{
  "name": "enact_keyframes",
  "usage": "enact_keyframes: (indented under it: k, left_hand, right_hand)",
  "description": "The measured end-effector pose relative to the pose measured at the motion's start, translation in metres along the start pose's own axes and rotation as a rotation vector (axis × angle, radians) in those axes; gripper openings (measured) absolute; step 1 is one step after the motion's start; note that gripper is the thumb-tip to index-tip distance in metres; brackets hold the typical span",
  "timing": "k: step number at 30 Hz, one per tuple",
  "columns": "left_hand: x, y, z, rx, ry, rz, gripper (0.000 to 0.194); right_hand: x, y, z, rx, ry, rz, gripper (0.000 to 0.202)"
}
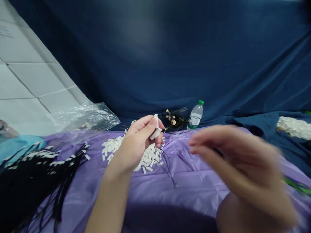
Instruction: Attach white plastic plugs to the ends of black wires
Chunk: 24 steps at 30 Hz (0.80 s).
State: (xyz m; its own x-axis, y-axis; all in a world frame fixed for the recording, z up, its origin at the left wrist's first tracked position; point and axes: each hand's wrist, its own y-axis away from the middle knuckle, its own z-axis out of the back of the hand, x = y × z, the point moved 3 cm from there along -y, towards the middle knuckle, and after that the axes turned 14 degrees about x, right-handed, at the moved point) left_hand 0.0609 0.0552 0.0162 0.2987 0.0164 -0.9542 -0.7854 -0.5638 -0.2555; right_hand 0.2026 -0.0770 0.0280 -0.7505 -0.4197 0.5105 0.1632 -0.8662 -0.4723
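Observation:
My left hand (138,140) is closed on small white pieces (156,129), held between thumb and fingers near the middle of the view. Thin dark strands (167,165) hang below that hand. A pile of small white pieces (147,161) lies on the purple cloth (194,191) behind and beneath it. My right hand (238,161) is raised at the right, blurred by motion. Its thumb and fingertips are close together, and whether anything thin is between them cannot be made out.
Black strands with white ends (70,174) lie at the left, near a blue item (21,147). Behind are a clear plastic bag (85,118), small flowers (173,122) and a green-capped bottle (195,116). A white bundle (293,127) lies far right, before a dark blue curtain (170,58).

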Motion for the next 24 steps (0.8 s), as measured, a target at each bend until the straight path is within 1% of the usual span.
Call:
enact_keyframes:
  k: [3,5,7,9,11,13,14,16,19,22,24]
  left_hand:
    - [0.008,-0.008,0.005,-0.088,0.170,-0.032,0.020]
    - [0.011,-0.011,0.009,-0.144,0.262,-0.062,0.019]
    - [0.013,-0.013,0.013,-0.171,0.342,-0.099,0.017]
    - [0.014,-0.016,0.015,-0.181,0.417,-0.118,0.016]
    - [0.015,-0.017,0.016,-0.183,0.458,-0.114,0.016]
    - [0.016,-0.018,0.017,-0.186,0.433,-0.111,0.017]
    - [0.016,-0.018,0.018,-0.195,0.392,-0.114,0.017]
    - [0.015,-0.018,0.021,-0.234,0.263,-0.122,0.018]
    - [0.015,-0.019,0.028,-0.301,0.070,-0.143,0.019]
    - [0.015,-0.020,0.034,-0.309,0.002,-0.137,0.020]
    - [0.015,-0.021,0.036,-0.329,-0.009,-0.141,0.021]
  right_hand:
    - [-0.008,-0.026,-0.024,0.172,-0.002,-0.018,0.013]
    - [-0.018,-0.039,-0.035,0.094,-0.002,-0.087,0.013]
    - [-0.026,-0.047,-0.045,0.024,-0.093,-0.127,0.010]
    - [-0.033,-0.052,-0.054,0.023,-0.174,-0.151,0.011]
    - [-0.039,-0.056,-0.060,0.067,-0.226,-0.161,0.010]
    - [-0.043,-0.058,-0.064,0.104,-0.250,-0.163,0.006]
    - [-0.045,-0.059,-0.064,0.111,-0.251,-0.165,0.008]
    - [-0.048,-0.060,-0.062,0.104,-0.230,-0.163,0.012]
    - [-0.050,-0.061,-0.059,0.103,-0.145,-0.159,0.011]
    - [-0.049,-0.061,-0.061,0.128,-0.072,-0.155,0.014]
    - [-0.048,-0.061,-0.064,0.150,-0.068,-0.142,0.016]
